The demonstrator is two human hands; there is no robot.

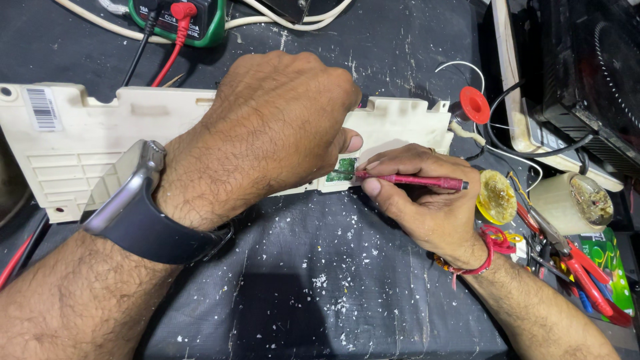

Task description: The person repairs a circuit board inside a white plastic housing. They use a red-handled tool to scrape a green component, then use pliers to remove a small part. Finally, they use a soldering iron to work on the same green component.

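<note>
Circuit board, small and green, shows at the lower edge of a long cream plastic housing that lies across the dark, paint-flecked bench. The right hand is clamped around a slim red probe, held like a pen, its tip touching the green board. The left hand, wearing a dark wristwatch, is curled together on top of the housing and presses it down just beside the board; what lies under its fingers is hidden.

By the look of it, the step in hand is probing or working a single point on the board while the housing is held steady. The next move seems to call for a still left hand and a fine, light shift of the probe tip, since the exposed patch of board is small.

A white barcode label sits at the housing's far left end. At the top edge stands a green-cased meter with red and black leads. To the right lie a red spool, a yellow round tin, a cream jar, red-handled pliers and a green printed packet.
</note>
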